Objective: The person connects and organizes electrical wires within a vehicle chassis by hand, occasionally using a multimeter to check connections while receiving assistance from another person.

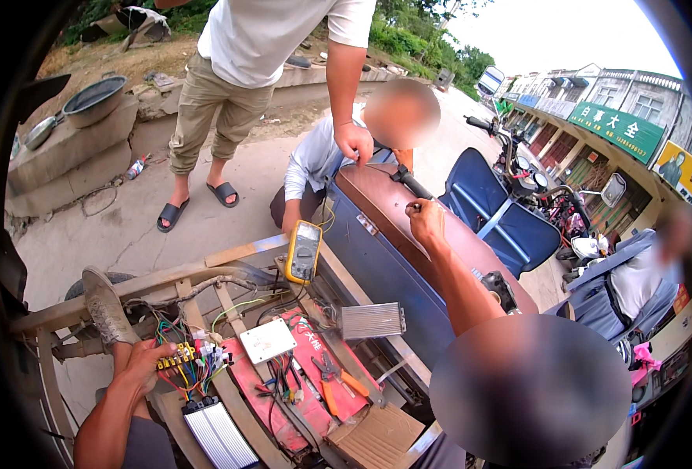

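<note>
My left hand point(144, 366) is closed on a yellow terminal block point(177, 357) with coloured wires and connectors hanging from it. Beneath it, wires enter a silver finned controller point(219, 435). A bare right arm, seemingly mine, stretches from a blurred patch toward a brown-topped blue box point(362, 181). That right hand point(426, 220) is closed around something small and dark, too hidden to name. Just beyond it, a black handle-like grip point(415, 184) with a cable lies over the brown top. A crouching person's hand holds a yellow multimeter point(304, 252) upright at the frame.
Orange-handled pliers point(338, 384), a white box point(268, 340) and a second finned box point(372, 321) lie on the metal frame point(205, 262). Cardboard point(381, 434) sits near me. A standing person point(256, 47) reaches over the box. A motorcycle point(526, 176) stands at right.
</note>
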